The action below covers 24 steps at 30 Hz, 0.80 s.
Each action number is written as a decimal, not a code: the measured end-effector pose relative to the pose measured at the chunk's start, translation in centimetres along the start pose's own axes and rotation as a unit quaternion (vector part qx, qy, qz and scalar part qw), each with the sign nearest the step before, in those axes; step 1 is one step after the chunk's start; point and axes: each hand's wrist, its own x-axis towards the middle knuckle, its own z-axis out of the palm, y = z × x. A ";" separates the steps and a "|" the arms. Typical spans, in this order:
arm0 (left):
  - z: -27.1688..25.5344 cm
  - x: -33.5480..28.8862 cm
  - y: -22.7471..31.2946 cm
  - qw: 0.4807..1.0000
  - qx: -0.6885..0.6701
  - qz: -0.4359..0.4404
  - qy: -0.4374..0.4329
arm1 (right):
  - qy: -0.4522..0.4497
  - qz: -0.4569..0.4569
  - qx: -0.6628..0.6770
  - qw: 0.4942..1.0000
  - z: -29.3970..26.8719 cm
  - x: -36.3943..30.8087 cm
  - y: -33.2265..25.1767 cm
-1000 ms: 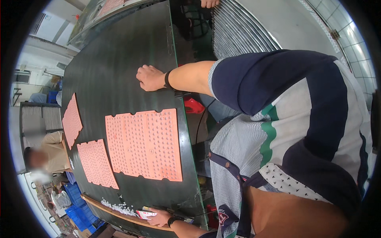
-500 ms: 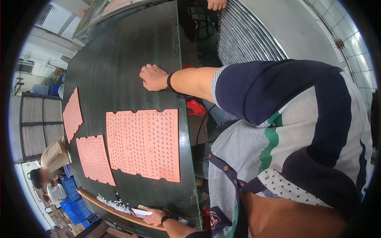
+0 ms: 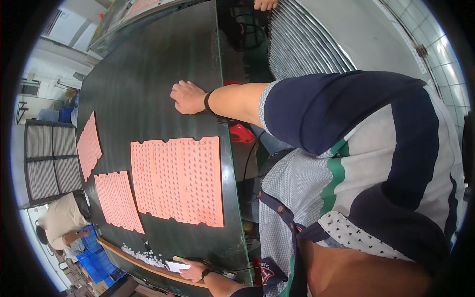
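My right hand (image 3: 188, 97) lies on the dark green work surface (image 3: 148, 64), toward the top of the view. Its fingers are curled under, and nothing shows in them. Down at the lower edge, my left hand (image 3: 193, 271) grips a white flat rectangular object (image 3: 176, 266), its exact kind unclear. Beside that object, small whitish pieces (image 3: 142, 254) lie in a loose heap along a wooden strip (image 3: 131, 258). Between my hands is a large orange-pink perforated mat (image 3: 177, 180) with rows of small round dots. A smaller mat (image 3: 118, 201) lies beyond it, a third mat (image 3: 89, 146) farther off.
A co-worker (image 3: 63, 222) leans by blue crates (image 3: 94, 265) at the far left. Behind stands a rack of stacked panels (image 3: 53, 156). Metal rods or rollers (image 3: 307, 42) run beside the surface at the top, where another person's hand (image 3: 265, 4) shows. Something red (image 3: 241, 132) sits below the surface's edge.
The co-worker at the far left has bent over, one arm now reaching to the blue crates. My right hand has shifted slightly left in view. My left hand stays at the white object.
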 end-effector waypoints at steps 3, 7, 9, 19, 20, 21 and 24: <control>0.0 0.2 0.0 1.000 -0.005 -0.007 0.009 | 0.001 0.000 -0.001 1.000 -0.2 0.4 -0.2; 0.0 0.5 0.2 1.000 -0.003 -0.020 0.015 | 0.008 -0.002 0.006 1.000 -0.2 0.5 -0.3; 0.1 0.7 0.2 1.000 0.000 -0.019 0.017 | 0.012 0.000 0.004 1.000 -0.1 0.3 0.0; 0.9 1.0 -0.5 0.998 0.020 -0.040 0.040 | 0.019 -0.009 0.000 1.000 0.3 0.6 0.0; 1.0 1.1 -0.5 0.998 0.022 -0.040 0.042 | 0.019 -0.008 0.002 1.000 0.4 0.5 0.1; 0.9 1.2 -0.4 0.998 0.027 -0.038 0.030 | 0.022 -0.011 -0.002 1.000 0.5 0.5 0.2; 0.7 1.7 -0.5 0.999 0.024 -0.015 0.026 | 0.024 -0.014 -0.006 1.000 0.4 0.2 0.2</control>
